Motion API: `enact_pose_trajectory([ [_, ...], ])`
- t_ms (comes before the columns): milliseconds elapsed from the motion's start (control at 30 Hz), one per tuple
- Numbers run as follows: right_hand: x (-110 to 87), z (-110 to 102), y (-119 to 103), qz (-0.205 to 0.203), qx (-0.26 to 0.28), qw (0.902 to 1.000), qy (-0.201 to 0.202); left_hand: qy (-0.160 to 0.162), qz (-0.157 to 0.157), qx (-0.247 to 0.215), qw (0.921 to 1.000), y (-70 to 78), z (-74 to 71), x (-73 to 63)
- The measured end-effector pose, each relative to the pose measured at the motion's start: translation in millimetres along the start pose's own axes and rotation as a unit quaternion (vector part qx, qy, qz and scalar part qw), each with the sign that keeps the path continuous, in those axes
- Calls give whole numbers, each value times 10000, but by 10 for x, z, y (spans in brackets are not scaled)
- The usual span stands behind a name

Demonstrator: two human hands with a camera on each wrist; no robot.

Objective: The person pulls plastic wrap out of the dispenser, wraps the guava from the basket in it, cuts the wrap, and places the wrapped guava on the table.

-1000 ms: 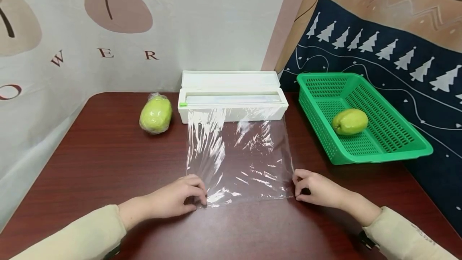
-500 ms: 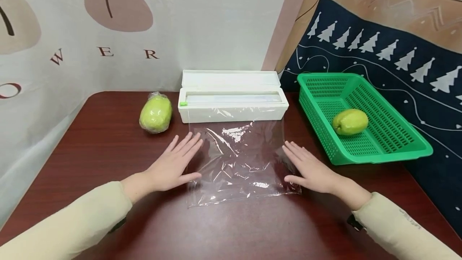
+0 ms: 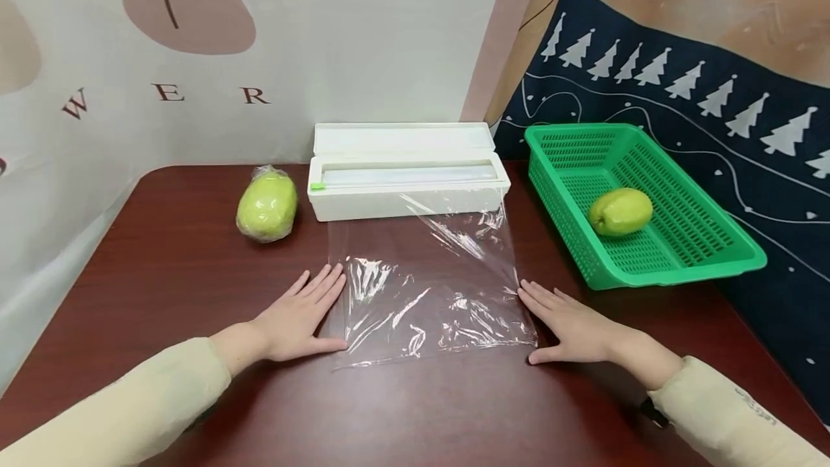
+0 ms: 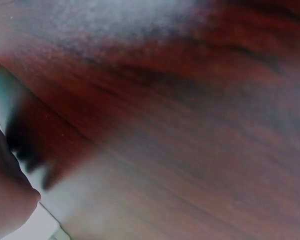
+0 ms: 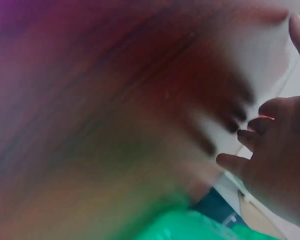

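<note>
A sheet of clear plastic wrap (image 3: 421, 294) runs from the front of a white wrap dispenser (image 3: 408, 204) toward the person and lies wrinkled over the dark wooden table. My left hand (image 3: 292, 323), palm down with fingers spread, has its fingertips at the sheet's left edge. Opposite it, my right hand (image 3: 573, 323) has straight fingers right at the right edge. In the right wrist view that hand (image 5: 280, 155) shows its fingers stretched over the tabletop; the left wrist view catches only part of the left hand (image 4: 7, 185). The dispenser's lid (image 3: 403, 138) stands raised at the back.
A green fruit wrapped in film (image 3: 267, 206) sits left of the dispenser. At the right, a green plastic basket (image 3: 687, 277) holds one unwrapped yellow-green fruit (image 3: 620, 212). Printed cloth (image 3: 363, 34) hangs behind the table (image 3: 162, 251).
Both hands pinched the sheet's front corners a second ago; they have let go and flattened out at its sides. Since half a second ago they have slid slightly toward the person.
</note>
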State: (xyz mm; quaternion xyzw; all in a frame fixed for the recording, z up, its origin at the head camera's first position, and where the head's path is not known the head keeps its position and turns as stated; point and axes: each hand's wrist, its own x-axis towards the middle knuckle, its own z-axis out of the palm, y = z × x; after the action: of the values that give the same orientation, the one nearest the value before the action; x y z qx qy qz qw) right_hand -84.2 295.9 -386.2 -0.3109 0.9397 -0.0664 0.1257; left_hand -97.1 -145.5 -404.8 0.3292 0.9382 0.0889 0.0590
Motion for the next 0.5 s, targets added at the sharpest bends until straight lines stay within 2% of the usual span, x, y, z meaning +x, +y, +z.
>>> enact_pose_trajectory([
  [100, -81, -194, 17, -3, 139, 9998, 174, 13, -7, -23, 10000, -4, 4, -7],
  [233, -179, -637, 123, 180, 714, 9934, 877, -9, -9, -55, 10000, -10, 28, 18],
  [367, -267, -1032, 359, 617, 1479, 9755, 1506, 41, 19, -76, 10000, -14, 44, 20],
  [500, -338, -1239, 704, 1311, 2039, 9573, 1578, 33, -2, -105, 9999, -22, 56, 32],
])
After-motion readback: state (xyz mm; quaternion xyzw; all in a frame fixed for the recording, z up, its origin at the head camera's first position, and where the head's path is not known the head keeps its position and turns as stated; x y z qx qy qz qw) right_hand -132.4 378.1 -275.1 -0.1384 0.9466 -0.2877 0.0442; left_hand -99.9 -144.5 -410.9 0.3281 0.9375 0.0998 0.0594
